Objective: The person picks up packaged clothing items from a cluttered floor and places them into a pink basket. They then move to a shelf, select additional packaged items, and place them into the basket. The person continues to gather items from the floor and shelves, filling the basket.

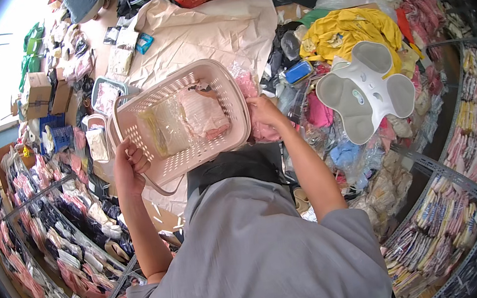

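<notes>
A pale pink plastic basket (pixel 179 168) with perforated sides is tilted in front of me. My left hand (pixel 130 166) is closed around the basket's handle at its left end. Inside lie a pink garment in clear plastic (pixel 204 113) and a clear bag with a yellowish edge (pixel 157 129). At the right end of the basket, outside it, my right hand (pixel 265 113) is closed on a pink bagged garment (pixel 247 83). The fingertips of that hand are partly hidden against the plastic.
A white and grey four-lobed cushion (pixel 355 91) and yellow cloth (pixel 349 33) top a heap of bagged clothes at right. Beige sheeting (pixel 207 29) covers the floor ahead. Racks of packed garments (pixel 430 233) stand on both sides. Small bins (pixel 104 93) and cardboard boxes (pixel 38 92) sit left.
</notes>
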Available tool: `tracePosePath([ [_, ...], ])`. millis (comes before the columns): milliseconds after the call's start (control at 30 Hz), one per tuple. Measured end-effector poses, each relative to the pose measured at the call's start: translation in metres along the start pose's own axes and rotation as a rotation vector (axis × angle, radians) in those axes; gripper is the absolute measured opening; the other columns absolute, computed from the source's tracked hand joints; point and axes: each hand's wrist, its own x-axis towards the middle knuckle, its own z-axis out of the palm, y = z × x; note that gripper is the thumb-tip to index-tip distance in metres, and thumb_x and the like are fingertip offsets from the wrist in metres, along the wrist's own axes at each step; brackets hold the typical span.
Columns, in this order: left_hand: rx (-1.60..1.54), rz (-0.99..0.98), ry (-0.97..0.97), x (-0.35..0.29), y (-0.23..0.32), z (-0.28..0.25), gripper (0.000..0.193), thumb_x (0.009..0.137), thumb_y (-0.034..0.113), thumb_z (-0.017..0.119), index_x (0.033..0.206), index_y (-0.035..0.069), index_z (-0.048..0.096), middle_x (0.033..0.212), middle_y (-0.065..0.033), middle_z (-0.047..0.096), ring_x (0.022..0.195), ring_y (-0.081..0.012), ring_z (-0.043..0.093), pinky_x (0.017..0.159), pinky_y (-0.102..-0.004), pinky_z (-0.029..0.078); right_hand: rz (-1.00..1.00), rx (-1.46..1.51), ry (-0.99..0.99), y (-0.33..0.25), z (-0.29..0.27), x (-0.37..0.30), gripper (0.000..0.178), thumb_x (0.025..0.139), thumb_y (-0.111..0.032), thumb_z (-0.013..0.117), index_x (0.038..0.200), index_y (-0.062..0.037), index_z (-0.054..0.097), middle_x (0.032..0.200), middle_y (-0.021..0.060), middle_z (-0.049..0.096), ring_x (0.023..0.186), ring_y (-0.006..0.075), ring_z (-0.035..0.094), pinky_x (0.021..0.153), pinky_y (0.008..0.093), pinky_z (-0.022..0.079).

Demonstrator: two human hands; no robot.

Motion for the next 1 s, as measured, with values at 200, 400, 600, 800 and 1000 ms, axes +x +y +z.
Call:
tracePosePath([
  [200, 0.004, 0.012, -0.007, 0.045, 0.017, 0.057, 0.035, 0.103, 0.03, 0.05, 0.073, 0.017, 0.037, 0.058, 0.0065, 0.023, 0.046, -0.0073, 0.02, 0.043, -0.0261, 0.018, 0.188, -0.294, 0.408, -0.052, -0.053, -0.003, 0.042, 0.087, -0.045, 0.064, 0.112, -0.0127, 0.074, 0.113, 0.0317, 0.062, 0.107, 0.0429, 0.064, 0.092, 0.0449, 0.053],
  [400, 0.062, -0.045, -0.091, 0.09, 0.041, 0.092, 0.035, 0.103, 0.031, 0.051, 0.073, 0.017, 0.038, 0.057, 0.0063, 0.025, 0.045, -0.0079, 0.022, 0.043, -0.0255, 0.02, 0.193, -0.302, 0.64, -0.029, -0.057, 0.004, 0.041, 0.084, -0.05, 0.072, 0.092, -0.0105, 0.076, 0.106, 0.0213, 0.064, 0.09, 0.0396, 0.067, 0.08, 0.048, 0.054],
  [600, 0.244, -0.052, -0.326, 0.179, 0.036, 0.116, 0.022, 0.102, 0.025, 0.054, 0.084, 0.013, 0.049, 0.062, 0.0051, 0.038, 0.051, -0.0075, 0.04, 0.046, -0.025, 0.03, 0.165, -0.27, 0.796, -0.122, -0.083, -0.01, 0.034, 0.082, -0.04, 0.072, 0.097, -0.0094, 0.075, 0.109, 0.0216, 0.062, 0.09, 0.0377, 0.068, 0.078, 0.0475, 0.055],
  [800, 0.428, 0.001, -0.387, 0.217, 0.045, 0.204, 0.035, 0.1, 0.027, 0.061, 0.126, 0.005, 0.054, 0.104, -0.0061, 0.068, 0.105, -0.0175, 0.069, 0.055, -0.0232, 0.04, -0.017, -0.368, 0.723, -0.221, -0.026, 0.066, 0.028, 0.077, -0.022, 0.077, 0.099, -0.0048, 0.073, 0.109, 0.0233, 0.057, 0.09, 0.0387, 0.067, 0.078, 0.0451, 0.057],
  [1000, 0.485, -0.019, -0.428, 0.299, 0.06, 0.189, 0.039, 0.096, 0.027, 0.069, 0.126, 0.007, 0.055, 0.099, -0.0009, 0.064, 0.086, -0.0088, 0.065, 0.049, -0.0184, 0.033, 0.023, -0.416, 0.796, -0.258, -0.03, 0.112, 0.034, 0.078, -0.026, 0.079, 0.102, -0.0035, 0.071, 0.111, 0.0248, 0.056, 0.087, 0.0393, 0.068, 0.075, 0.0439, 0.058],
])
